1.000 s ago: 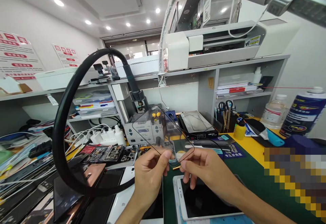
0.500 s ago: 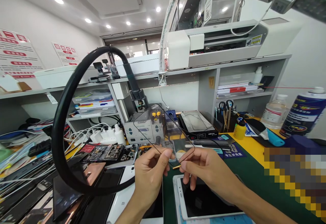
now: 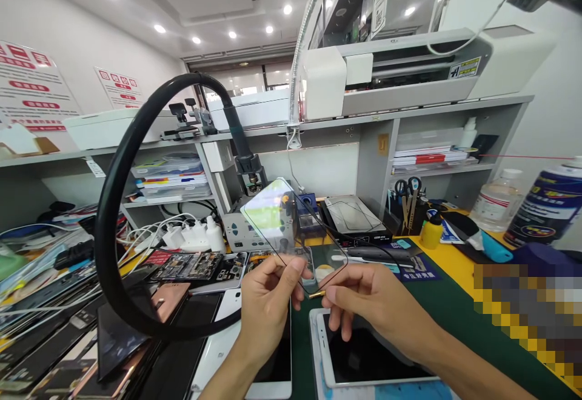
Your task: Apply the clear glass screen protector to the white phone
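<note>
A thin clear glass screen panel [image 3: 291, 230] with a black edge is held up over the bench, tilted, its upper left catching a bright reflection. My left hand [image 3: 266, 303] pinches its lower left edge. My right hand [image 3: 368, 300] pinches the lower right corner. A small brass-coloured piece [image 3: 317, 294] shows between the two hands. Under my right hand a white-framed phone [image 3: 364, 357] lies face up on the green mat [image 3: 450, 321].
A black ring lamp [image 3: 113, 206] on a gooseneck stands at left. Opened phones and boards [image 3: 200, 270] and white chargers [image 3: 191, 236] crowd the left. A rework station [image 3: 248, 233], heating plate [image 3: 350, 218], scissors [image 3: 407, 197] and a spray can [image 3: 543, 206] sit behind.
The glass panel has tilted a little, so its upper left now shows a bright reflection. Both hands stay in the same grip and place.
</note>
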### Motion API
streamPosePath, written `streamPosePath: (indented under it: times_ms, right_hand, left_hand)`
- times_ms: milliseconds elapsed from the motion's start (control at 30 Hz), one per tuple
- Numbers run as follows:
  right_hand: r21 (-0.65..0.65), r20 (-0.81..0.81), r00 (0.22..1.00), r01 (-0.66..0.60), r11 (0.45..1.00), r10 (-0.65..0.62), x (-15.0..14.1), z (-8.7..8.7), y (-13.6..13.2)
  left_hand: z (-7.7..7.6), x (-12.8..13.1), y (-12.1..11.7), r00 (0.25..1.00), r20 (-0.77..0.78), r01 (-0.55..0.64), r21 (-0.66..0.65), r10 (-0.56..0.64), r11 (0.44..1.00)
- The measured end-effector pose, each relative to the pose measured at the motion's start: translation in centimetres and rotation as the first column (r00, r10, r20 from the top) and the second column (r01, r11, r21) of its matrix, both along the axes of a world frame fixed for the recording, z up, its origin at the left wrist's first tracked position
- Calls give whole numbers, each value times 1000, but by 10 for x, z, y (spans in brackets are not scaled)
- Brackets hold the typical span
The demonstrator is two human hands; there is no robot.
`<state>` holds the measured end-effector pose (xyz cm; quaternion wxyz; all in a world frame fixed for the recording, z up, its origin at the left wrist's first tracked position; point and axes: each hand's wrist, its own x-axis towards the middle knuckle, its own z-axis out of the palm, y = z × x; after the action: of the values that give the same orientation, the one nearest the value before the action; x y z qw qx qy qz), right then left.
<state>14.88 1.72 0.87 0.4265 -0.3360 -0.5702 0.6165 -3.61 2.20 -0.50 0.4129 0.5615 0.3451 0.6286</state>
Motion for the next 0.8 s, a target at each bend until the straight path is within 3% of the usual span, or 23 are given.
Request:
streamPosePath:
  times_ms: [467, 800]
  right_hand:
    - [-79, -102, 995, -19, 997, 10, -1, 0, 0]
    - [-75, -99, 994, -45, 996, 38, -1, 3, -2]
  left_hand:
    - [3, 3, -10, 996, -46, -62, 171, 71, 983]
    - [5, 2, -12, 997, -35, -65, 180, 72, 982]
